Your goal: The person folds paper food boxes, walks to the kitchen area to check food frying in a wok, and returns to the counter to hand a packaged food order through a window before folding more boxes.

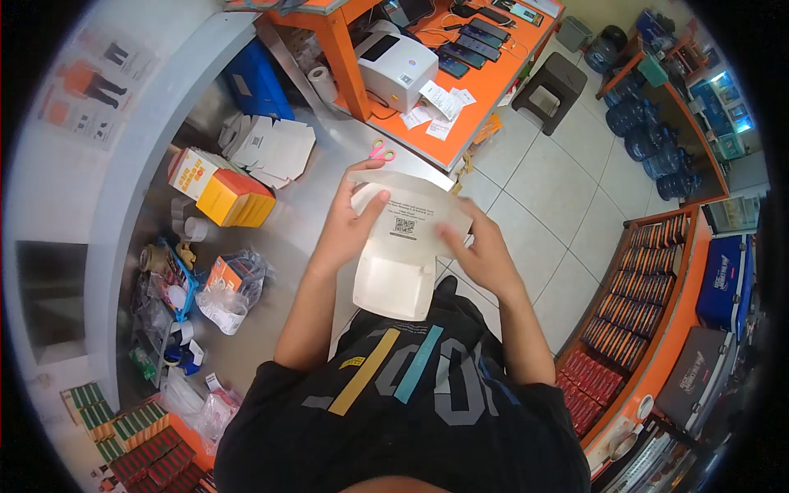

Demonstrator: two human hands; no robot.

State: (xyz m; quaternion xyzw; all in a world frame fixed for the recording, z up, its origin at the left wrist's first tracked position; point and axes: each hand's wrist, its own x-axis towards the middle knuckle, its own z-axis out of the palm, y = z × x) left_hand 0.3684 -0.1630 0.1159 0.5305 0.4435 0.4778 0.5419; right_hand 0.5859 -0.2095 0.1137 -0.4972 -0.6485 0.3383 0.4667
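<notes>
Between my two hands is a white cardboard food box (394,283), its lid raised and its open tray hanging below. Print and a square QR code show on the lid. My left hand (355,218) grips the lid's left side, thumb on the printed face and fingers behind. On the right edge, my right hand (478,246) is closed round the cardboard, with its thumb near the QR code. Just beyond the box, pink-handled scissors (381,151) lie on the metal counter (283,246).
Flattened white boxes (269,152) and a yellow-red carton (220,191) lie on the left counter. Ahead, an orange table (501,70) carries a label printer (396,67), phones and paper slips. A dark stool (551,92) stands on the tiles. Right is a shelf of stacked packs (629,308).
</notes>
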